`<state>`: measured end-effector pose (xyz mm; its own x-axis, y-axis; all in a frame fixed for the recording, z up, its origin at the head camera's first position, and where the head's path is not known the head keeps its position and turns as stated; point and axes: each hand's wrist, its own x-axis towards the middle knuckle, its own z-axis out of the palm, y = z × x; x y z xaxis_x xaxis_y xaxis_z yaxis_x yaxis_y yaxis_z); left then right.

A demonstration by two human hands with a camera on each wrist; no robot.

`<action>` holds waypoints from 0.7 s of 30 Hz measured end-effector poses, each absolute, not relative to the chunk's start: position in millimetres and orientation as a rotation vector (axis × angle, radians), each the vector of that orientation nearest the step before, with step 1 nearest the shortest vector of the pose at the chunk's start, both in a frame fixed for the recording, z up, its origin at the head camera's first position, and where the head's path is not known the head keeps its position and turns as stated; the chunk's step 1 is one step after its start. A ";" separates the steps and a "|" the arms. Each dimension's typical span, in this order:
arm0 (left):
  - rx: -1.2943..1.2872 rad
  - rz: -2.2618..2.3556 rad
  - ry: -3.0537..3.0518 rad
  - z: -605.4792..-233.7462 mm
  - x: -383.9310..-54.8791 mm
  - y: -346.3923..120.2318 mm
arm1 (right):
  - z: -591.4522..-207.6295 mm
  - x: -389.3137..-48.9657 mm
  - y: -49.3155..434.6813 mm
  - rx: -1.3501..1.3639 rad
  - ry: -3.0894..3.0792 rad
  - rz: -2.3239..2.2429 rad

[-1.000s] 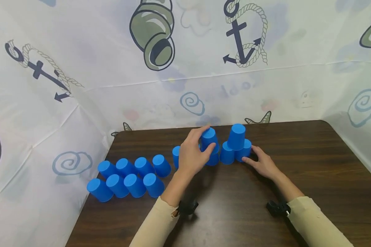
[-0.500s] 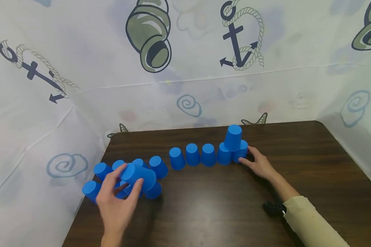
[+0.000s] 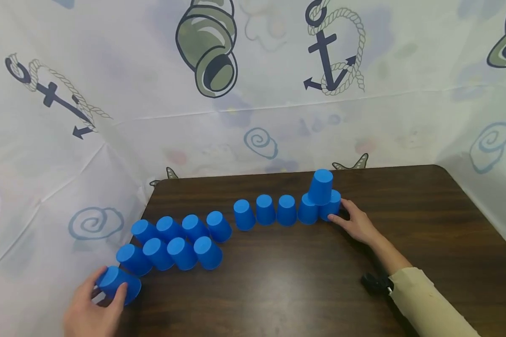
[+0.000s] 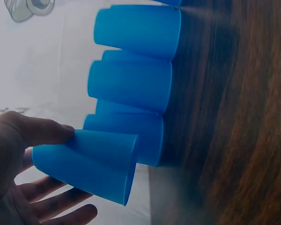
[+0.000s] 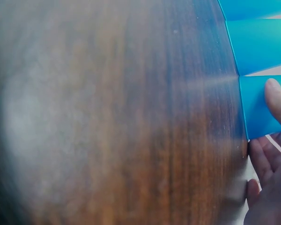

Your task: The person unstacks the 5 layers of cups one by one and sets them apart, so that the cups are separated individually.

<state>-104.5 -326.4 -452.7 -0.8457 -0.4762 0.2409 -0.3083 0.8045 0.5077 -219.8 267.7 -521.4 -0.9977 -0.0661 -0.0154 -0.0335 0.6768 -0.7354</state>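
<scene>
At the table's left edge my left hand (image 3: pixel 93 304) holds an upside-down blue cup (image 3: pixel 120 284) between thumb and fingers. The left wrist view shows this held cup (image 4: pixel 86 164) tilted beside the near row, its rim apart from the table. On the right, my right hand (image 3: pixel 356 225) grips the right-hand base cup (image 3: pixel 331 207) of a small stack, thumb in front and fingers at its side. One cup (image 3: pixel 321 187) sits on top, bridging that base cup and its left neighbour (image 3: pixel 308 209). In the right wrist view, the thumb (image 5: pixel 277 101) lies against the gripped cup.
Two rows of upside-down blue cups, a near row (image 3: pixel 182 254) and a far row (image 3: pixel 195 227), stand at the left. Three more cups (image 3: pixel 265 209) line up left of the stack. A patterned cloth (image 3: pixel 202 145) hangs behind the brown table (image 3: pixel 286 281).
My left hand has lifted a cup off the upper layer beside the stack and carried it left and nearer, past the two rows. My right hand has stayed at its base cup.
</scene>
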 end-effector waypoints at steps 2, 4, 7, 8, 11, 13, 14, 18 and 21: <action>0.596 -0.650 -2.665 -457.7 -107.7 -331.3 | -521.6 -219.2 268.1 -0.084 2.839 -1.236; 0.610 -0.653 -2.687 -461.4 -109.8 -334.2 | -521.4 -218.7 268.1 -0.084 2.836 -1.243; 0.641 -0.664 -2.723 -464.5 -111.6 -336.1 | -520.2 -217.9 267.8 -0.096 2.838 -1.250; 0.653 -0.668 -2.732 -465.2 -111.9 -336.1 | -519.8 -217.5 267.6 -0.098 2.840 -1.249; 0.682 -0.681 -2.748 -466.5 -112.7 -336.6 | -519.2 -216.9 267.2 -0.099 2.840 -1.250; 0.691 -0.688 -2.751 -467.6 -113.0 -336.9 | -519.2 -216.5 267.0 -0.097 2.839 -1.249; 0.692 -0.689 -2.750 -468.4 -113.2 -337.2 | -519.3 -216.5 267.1 -0.094 2.840 -1.248; 0.695 -0.696 -2.747 -471.4 -113.8 -338.1 | -520.3 -216.3 267.4 -0.087 2.840 -1.248; 0.692 -0.696 -2.752 -472.8 -113.9 -338.9 | -520.5 -215.9 266.9 -0.087 2.841 -1.251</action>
<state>-113.9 -338.9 -472.8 -0.8649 -0.4931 0.0938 -0.3891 0.7767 0.4953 -215.9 266.9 -520.5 -0.9978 -0.0656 -0.0103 -0.0367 0.6742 -0.7376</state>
